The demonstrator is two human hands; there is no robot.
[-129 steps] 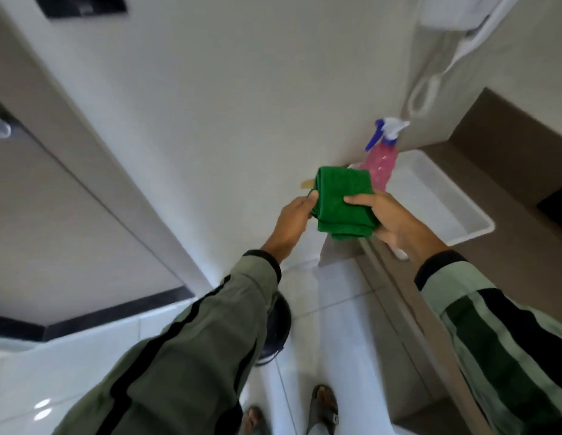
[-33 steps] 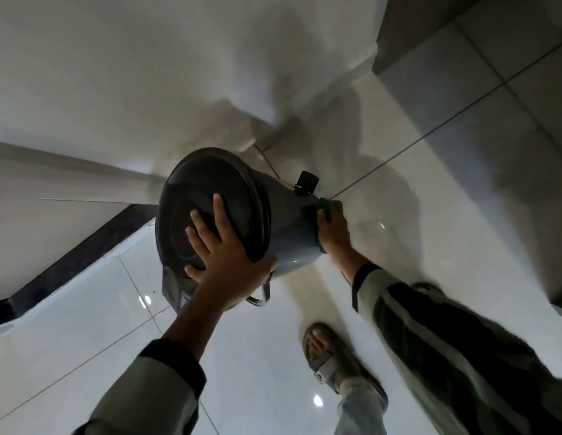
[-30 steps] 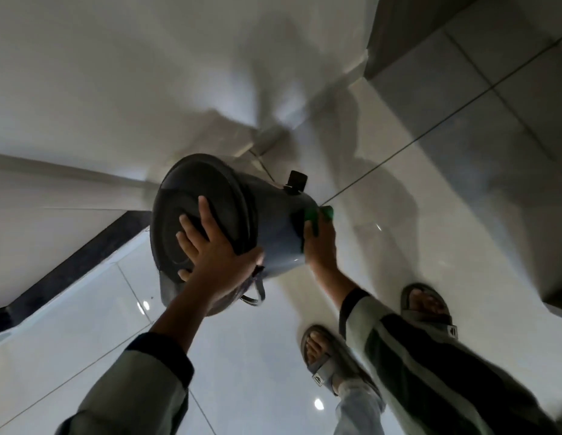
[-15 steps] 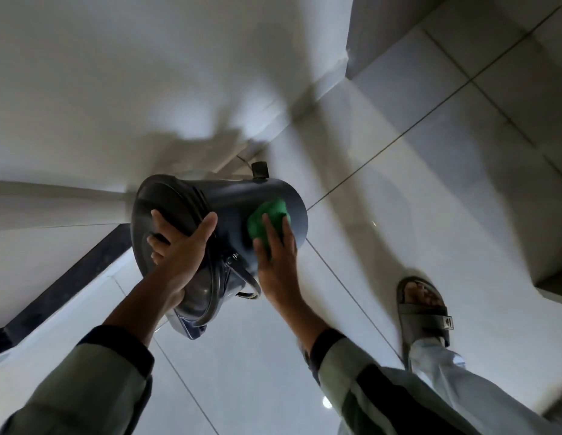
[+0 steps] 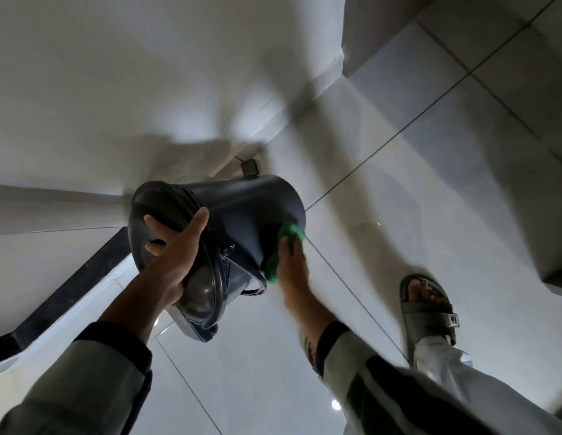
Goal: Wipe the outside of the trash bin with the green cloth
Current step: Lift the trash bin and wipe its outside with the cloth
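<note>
The dark round trash bin is tipped on its side above the floor, lid end toward me and base pointing away. My left hand grips the lid rim and holds the bin up. My right hand presses the green cloth flat against the bin's lower right wall, near the base. A black pedal sticks out at the far side of the bin. Part of the cloth is hidden under my palm.
Glossy white floor tiles spread to the right. A white wall rises behind the bin, with a dark skirting strip at the left. My sandalled right foot stands on the tiles. A grey cabinet base sits at the right edge.
The bin has been tipped and turned further. My right hand with the cloth has slid down the bin's wall toward its lower edge. My left hand still holds the lid rim.
</note>
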